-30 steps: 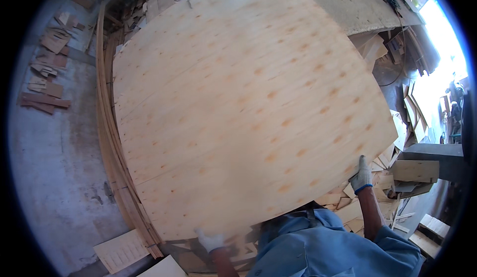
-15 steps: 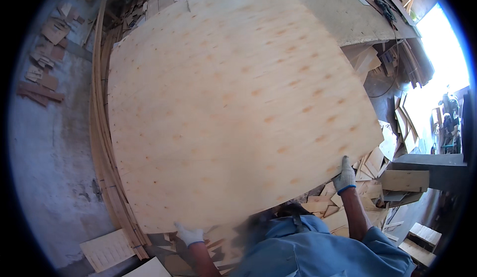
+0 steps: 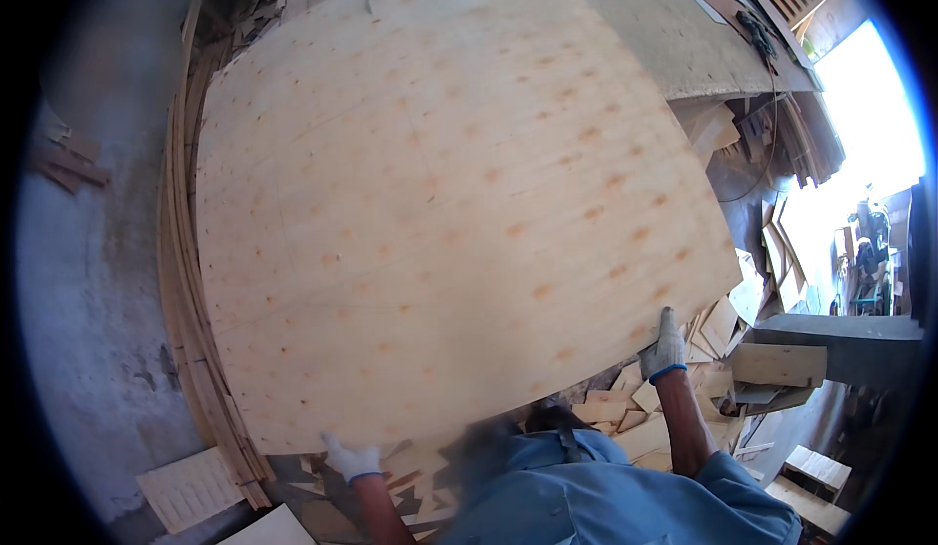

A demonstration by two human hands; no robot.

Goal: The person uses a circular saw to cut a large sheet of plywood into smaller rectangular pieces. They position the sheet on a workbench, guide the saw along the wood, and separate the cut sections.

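A large pale plywood sheet [image 3: 430,213], dotted with small brown knots, fills the middle of the head view. My left hand [image 3: 350,457], in a white glove with a blue cuff, grips its near edge close to the left corner. Farther right along that edge, my right hand [image 3: 664,348] holds the sheet in a matching glove, its thumb lying on top. The fingers of both hands are partly hidden beneath the wood. What lies under most of the sheet is out of sight.
Long wooden strips [image 3: 186,281] run along the left side by the wall. Scrap wood pieces [image 3: 635,403] litter the floor near me. A broad table surface [image 3: 655,37] is at the far right, with a corded tool [image 3: 755,32] on it. Grey ledge [image 3: 840,335] stands right.
The whole view has shifted slightly, so the sheet, both hands and the surroundings appear a little farther left. Both hands keep their hold on the plywood sheet.
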